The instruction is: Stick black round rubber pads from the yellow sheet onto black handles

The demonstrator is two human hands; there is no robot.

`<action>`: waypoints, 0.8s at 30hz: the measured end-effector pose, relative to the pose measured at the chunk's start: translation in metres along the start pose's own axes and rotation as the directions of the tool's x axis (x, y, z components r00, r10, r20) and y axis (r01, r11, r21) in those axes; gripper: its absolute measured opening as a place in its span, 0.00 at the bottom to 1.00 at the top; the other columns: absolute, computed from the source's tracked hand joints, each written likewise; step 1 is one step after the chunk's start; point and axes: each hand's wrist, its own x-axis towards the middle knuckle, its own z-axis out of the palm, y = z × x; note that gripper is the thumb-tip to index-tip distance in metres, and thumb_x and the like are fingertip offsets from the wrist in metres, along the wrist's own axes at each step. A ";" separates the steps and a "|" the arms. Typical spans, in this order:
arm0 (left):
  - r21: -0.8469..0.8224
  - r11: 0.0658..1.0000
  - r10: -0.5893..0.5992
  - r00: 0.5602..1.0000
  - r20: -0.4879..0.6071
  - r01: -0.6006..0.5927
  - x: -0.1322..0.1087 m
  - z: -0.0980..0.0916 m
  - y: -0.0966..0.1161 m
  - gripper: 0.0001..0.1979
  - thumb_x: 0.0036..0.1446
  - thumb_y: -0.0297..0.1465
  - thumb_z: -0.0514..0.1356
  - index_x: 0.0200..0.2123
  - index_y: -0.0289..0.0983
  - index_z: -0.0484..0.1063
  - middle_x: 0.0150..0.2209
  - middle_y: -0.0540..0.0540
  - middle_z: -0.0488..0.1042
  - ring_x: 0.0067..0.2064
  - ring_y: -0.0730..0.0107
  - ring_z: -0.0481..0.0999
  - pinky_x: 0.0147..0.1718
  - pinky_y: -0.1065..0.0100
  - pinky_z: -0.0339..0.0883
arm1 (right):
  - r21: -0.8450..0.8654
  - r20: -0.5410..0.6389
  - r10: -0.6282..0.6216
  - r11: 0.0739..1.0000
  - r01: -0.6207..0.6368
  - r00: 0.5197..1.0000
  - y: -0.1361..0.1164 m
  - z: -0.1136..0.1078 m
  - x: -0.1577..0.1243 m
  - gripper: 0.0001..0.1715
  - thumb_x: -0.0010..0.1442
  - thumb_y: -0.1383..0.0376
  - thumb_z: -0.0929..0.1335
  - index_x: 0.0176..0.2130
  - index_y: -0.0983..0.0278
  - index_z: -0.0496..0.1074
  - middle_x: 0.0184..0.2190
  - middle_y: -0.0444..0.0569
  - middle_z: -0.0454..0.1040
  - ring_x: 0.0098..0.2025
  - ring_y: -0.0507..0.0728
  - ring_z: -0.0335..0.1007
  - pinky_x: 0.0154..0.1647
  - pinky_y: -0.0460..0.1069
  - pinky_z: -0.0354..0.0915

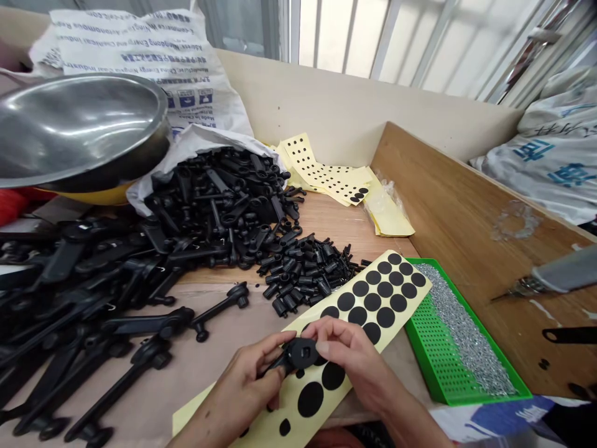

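Observation:
My left hand (249, 386) is closed around a black plastic crank handle (301, 353), its round head with a square hole facing up. The fingers of my right hand (352, 358) are pinched together at the right edge of that head. Whatever lies between those fingertips is hidden. Beneath both hands a yellow sheet of round black stickers (310, 399) slopes across the table, with larger discs in rows and a few small dots. Finished-looking crank handles (135, 373) with knobs lie to the left.
Small black sleeves (303, 274) form a pile behind the sheet. More black handles (224, 193) spill from a white sack. A green tray (436, 367) of small metal parts stands right, beside a wooden board (466, 230) and a power screwdriver (559, 274). A steel bowl (84, 124) sits back left.

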 end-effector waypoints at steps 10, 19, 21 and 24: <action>0.011 1.000 -0.026 1.000 -0.016 0.026 -0.005 0.002 0.006 0.28 0.47 0.30 0.58 0.54 0.31 0.67 0.37 0.42 0.77 0.22 0.76 0.66 0.22 0.73 0.62 | -0.057 -0.024 0.012 0.998 -0.013 1.000 0.000 0.002 0.000 0.11 0.46 0.62 0.71 0.21 0.64 0.66 0.35 0.49 0.71 0.38 0.56 0.63 0.40 0.49 0.57; 0.023 0.999 -0.029 0.999 -0.043 0.030 -0.005 0.003 0.008 0.31 0.44 0.33 0.58 0.54 0.30 0.67 0.36 0.42 0.76 0.22 0.75 0.66 0.23 0.71 0.62 | -0.094 -0.028 -0.001 0.996 -0.001 1.000 0.002 0.002 0.000 0.11 0.47 0.62 0.71 0.22 0.64 0.67 0.36 0.49 0.71 0.38 0.56 0.64 0.41 0.49 0.58; 0.027 0.999 -0.033 0.998 -0.051 0.034 -0.007 0.004 0.010 0.31 0.44 0.33 0.58 0.54 0.29 0.67 0.35 0.43 0.75 0.22 0.75 0.66 0.23 0.71 0.62 | -0.100 -0.027 -0.001 0.995 -0.002 1.000 0.003 0.002 0.000 0.11 0.47 0.62 0.71 0.22 0.64 0.67 0.36 0.49 0.71 0.39 0.56 0.64 0.41 0.49 0.58; 0.027 0.999 -0.022 0.998 -0.065 0.024 -0.008 0.004 0.012 0.30 0.43 0.32 0.57 0.53 0.31 0.68 0.31 0.46 0.75 0.22 0.75 0.66 0.23 0.71 0.61 | -0.119 -0.029 -0.004 0.993 0.001 1.000 0.004 0.002 0.000 0.11 0.47 0.62 0.71 0.22 0.64 0.67 0.36 0.50 0.71 0.39 0.57 0.64 0.42 0.49 0.58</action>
